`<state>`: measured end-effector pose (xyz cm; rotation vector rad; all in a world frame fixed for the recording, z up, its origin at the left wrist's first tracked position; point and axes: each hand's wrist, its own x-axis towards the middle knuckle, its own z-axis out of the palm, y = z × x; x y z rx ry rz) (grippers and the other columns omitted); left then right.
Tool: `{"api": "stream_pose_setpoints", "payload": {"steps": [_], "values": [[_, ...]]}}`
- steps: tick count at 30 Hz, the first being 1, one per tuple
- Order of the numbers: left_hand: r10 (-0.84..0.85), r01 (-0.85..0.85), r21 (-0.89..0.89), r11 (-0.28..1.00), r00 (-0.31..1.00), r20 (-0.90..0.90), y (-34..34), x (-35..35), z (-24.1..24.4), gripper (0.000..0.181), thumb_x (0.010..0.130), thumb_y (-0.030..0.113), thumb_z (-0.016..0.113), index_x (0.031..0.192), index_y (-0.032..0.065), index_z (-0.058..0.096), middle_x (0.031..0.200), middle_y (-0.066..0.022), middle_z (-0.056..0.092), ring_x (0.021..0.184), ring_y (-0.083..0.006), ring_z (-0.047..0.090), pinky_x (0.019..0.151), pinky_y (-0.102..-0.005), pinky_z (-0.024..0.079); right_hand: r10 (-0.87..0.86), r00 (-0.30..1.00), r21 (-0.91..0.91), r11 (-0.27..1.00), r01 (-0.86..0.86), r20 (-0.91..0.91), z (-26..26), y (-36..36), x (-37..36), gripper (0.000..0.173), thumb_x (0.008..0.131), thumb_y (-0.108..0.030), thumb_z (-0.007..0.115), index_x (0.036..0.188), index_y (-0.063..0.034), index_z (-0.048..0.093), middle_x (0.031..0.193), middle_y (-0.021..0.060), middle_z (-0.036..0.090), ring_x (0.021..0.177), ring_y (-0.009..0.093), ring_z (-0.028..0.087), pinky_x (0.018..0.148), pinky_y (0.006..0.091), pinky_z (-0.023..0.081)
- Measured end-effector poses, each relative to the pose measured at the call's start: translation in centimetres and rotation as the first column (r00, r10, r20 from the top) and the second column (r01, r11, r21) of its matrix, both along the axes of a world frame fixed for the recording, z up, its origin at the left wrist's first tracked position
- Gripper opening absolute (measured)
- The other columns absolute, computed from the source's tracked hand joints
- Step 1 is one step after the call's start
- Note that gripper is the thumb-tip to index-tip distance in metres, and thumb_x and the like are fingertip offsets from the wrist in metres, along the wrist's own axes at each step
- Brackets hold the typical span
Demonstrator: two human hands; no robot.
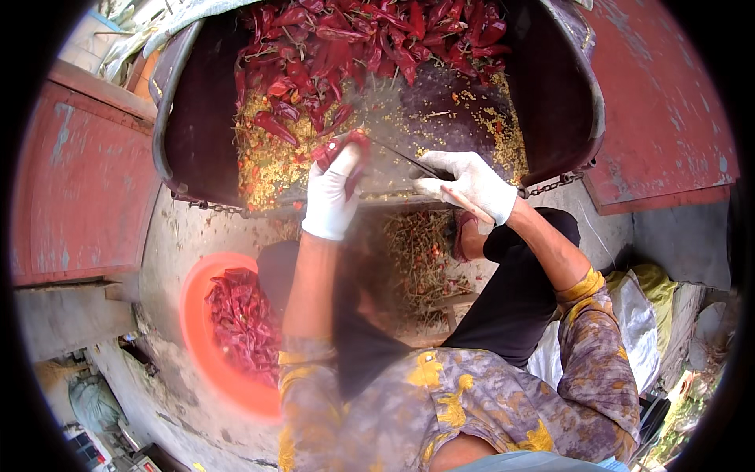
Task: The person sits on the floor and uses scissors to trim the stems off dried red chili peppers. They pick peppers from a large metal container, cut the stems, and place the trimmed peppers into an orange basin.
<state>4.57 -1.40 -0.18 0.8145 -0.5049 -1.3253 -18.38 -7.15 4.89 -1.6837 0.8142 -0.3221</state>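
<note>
My left hand [336, 189], in a white glove, holds a dried red chili pepper [326, 154] over the near edge of a dark cart bed [377, 192]. My right hand [466, 180], gloved too, grips a thin dark pointed tool [407, 156]; its far end reaches to the pepper. Whether it is a blade or scissors I cannot tell. Beyond my hands lies a heap of dried red chilies [365, 41], with yellow seeds [277, 168] scattered over the bed. An orange-red plastic basin [194, 318] of chili pieces [245, 318] stands at lower left.
Chains [551, 187] hang along the cart's near rim. Stems and scraps [419, 259] litter the floor below it, beside my legs. Red painted metal panels [660, 106] flank the cart on both sides. White and yellow-green sacks [640, 318] lie at the right. A blurred haze covers the picture's middle.
</note>
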Motion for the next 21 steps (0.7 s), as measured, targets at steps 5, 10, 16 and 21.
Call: {"api": "stream_pose_setpoints", "payload": {"steps": [5,10,16,21], "values": [[-0.058,0.053,0.051,0.997,0.994,0.094,0.9,0.1,1.8,0.021,0.09,0.015,0.069,0.109,0.0068,0.064,0.094,-0.003,0.066,0.081,-0.0122,0.061,0.07,-0.0274,0.05,0.02,0.999,-0.149,0.989,-0.014,0.044,-1.0,1.1,-0.1,0.028,0.094,-0.014,0.065,0.114,0.003,0.059,0.086,0.0012,0.059,0.08,0.006,0.051,0.072,0.0244,0.046],[-0.112,0.101,0.06,0.993,0.97,0.214,2.8,-1.6,3.4,0.025,0.088,0.016,0.071,0.109,0.0035,0.064,0.096,-0.001,0.067,0.083,-0.009,0.061,0.072,-0.0246,0.049,-0.05,0.998,-0.593,0.804,0.027,-0.023,0.2,2.6,0.0,0.042,0.09,-0.033,0.063,0.117,-0.0004,0.058,0.1,0.0218,0.062,0.092,0.04,0.062,0.081,0.0439,0.05],[-0.197,0.176,0.089,0.98,0.898,0.394,7.6,-2.7,3.4,0.02,0.09,0.008,0.067,0.108,0.0005,0.062,0.094,-0.0032,0.065,0.082,-0.0107,0.062,0.074,-0.0253,0.05,-0.06,0.993,-0.683,0.73,-0.026,-0.101,-1.1,8.0,-1.9,0.042,0.091,-0.034,0.062,0.119,-0.003,0.055,0.101,0.0189,0.059,0.095,0.036,0.059,0.082,0.0431,0.048],[-0.23,0.191,0.148,0.97,0.921,0.316,13.0,-4.6,0.7,0.025,0.091,0.01,0.067,0.112,0.0003,0.06,0.094,-0.0043,0.065,0.081,-0.0128,0.062,0.072,-0.0271,0.051,-0.002,0.978,-0.123,0.992,0.028,0.207,-3.4,13.8,-3.5,0.045,0.092,-0.04,0.064,0.115,-0.0009,0.056,0.08,0.0132,0.055,0.075,0.022,0.058,0.073,0.0349,0.049]]}}
